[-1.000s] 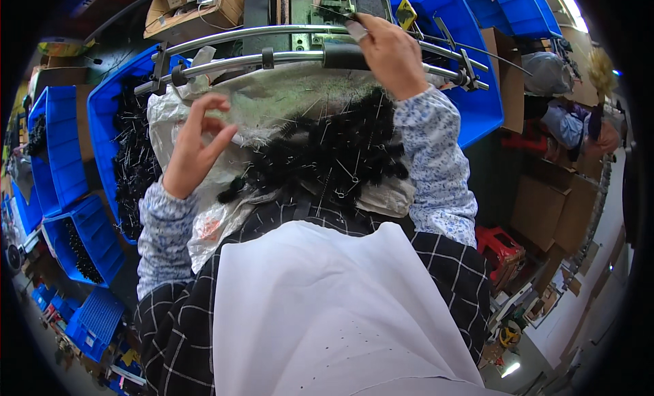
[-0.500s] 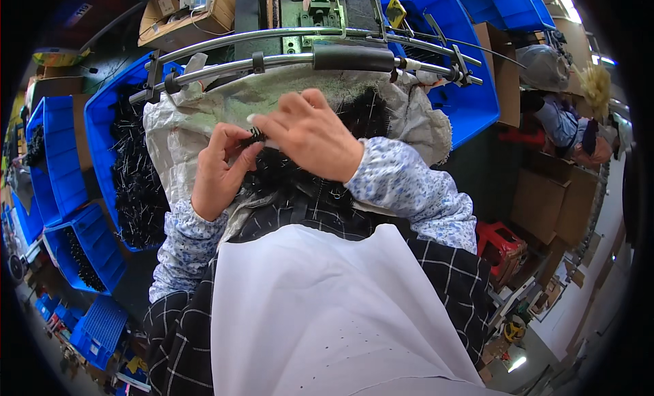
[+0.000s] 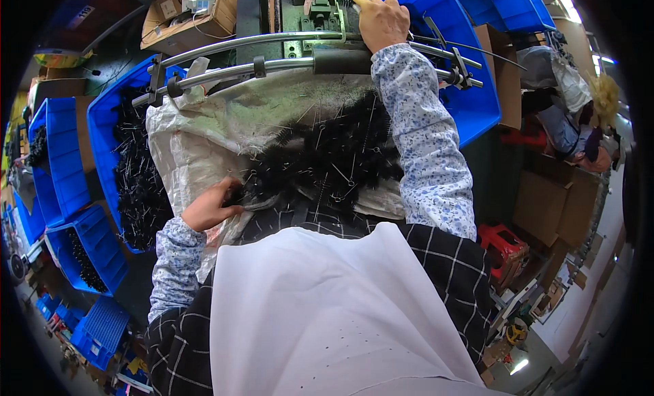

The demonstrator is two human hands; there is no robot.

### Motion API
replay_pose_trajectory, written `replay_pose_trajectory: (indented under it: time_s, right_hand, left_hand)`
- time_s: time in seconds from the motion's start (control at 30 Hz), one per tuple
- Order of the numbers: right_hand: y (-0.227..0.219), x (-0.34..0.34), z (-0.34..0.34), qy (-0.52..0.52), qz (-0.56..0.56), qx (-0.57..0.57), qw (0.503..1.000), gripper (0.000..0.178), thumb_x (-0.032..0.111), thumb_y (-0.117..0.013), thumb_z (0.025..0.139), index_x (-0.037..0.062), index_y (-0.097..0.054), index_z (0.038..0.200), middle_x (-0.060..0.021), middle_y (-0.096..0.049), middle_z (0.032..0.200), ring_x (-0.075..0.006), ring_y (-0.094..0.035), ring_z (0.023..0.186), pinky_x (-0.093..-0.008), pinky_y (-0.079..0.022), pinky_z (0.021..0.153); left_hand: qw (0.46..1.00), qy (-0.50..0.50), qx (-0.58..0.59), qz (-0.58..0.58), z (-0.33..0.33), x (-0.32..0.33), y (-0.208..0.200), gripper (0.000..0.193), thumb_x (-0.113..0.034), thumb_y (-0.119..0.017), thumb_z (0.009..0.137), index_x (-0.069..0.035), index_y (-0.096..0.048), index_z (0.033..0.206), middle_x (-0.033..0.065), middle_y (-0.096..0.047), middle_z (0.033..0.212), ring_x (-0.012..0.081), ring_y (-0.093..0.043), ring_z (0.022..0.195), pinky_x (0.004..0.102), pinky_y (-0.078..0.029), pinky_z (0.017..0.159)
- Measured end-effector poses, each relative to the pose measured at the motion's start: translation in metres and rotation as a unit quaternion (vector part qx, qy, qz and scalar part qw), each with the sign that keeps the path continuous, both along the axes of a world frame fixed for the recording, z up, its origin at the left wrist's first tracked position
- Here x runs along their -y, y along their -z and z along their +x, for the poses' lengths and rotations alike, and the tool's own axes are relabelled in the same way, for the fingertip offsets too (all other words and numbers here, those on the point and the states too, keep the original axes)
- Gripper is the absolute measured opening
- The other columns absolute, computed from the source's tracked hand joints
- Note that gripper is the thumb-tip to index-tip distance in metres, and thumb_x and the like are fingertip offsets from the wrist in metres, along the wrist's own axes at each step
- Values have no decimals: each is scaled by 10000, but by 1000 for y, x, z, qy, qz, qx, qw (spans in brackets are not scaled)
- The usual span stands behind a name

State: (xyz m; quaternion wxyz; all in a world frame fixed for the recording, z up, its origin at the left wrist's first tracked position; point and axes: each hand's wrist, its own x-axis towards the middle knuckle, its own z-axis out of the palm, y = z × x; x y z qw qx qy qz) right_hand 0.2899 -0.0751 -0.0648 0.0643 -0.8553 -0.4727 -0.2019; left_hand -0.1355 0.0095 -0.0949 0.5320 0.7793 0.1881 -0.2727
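My right hand (image 3: 383,23) is stretched out to the machine (image 3: 320,13), past both rails (image 3: 225,70). Its fingers are drawn together, and a small black brush (image 3: 345,0) pokes out to the left of the tips, pinched there as far as I can see; my own hand hides the exact grip. The brush is up at the top edge of my view, just beside the upright metal parts of the machine.

My left hand (image 3: 210,208) is low, at the near left edge of the pile (image 3: 327,147) of black brushes. I have the thumb apart from the curled fingers, with a gap between. The fingertips are lost among dark bristles, so I cannot tell whether they have closed on a brush or only touch the pile.

The pile lies on a pale sack (image 3: 187,147) in front of me, thin wire ends and small loops sticking out of it. Left of the sack is a blue bin (image 3: 102,134) full of more black brushes; another blue bin (image 3: 485,103) is beyond my right sleeve (image 3: 436,137).
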Motion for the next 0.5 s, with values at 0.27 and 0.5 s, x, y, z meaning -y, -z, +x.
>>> replay_pose_trajectory:
  time_s: [0.27,0.5]
  right_hand:
    - [18,-11,9,-12,14,5,1000,170,233,-531,867,179,-691,868,-48,-642,756,-259,-595,799,-404,-448,726]
    - [21,-12,13,-12,36,-98,994,216,248,-518,882,188,-696,988,-91,-608,936,-309,-544,933,-446,-414,809]
  left_hand:
    - [999,-20,19,26,2,-5,0,410,-231,-675,806,24,-528,1092,175,-608,928,284,-584,814,366,-461,727]
    - [993,-104,48,32,8,-15,-17,299,-185,-616,884,-15,-524,1112,223,-626,1029,331,-643,865,367,-495,742]
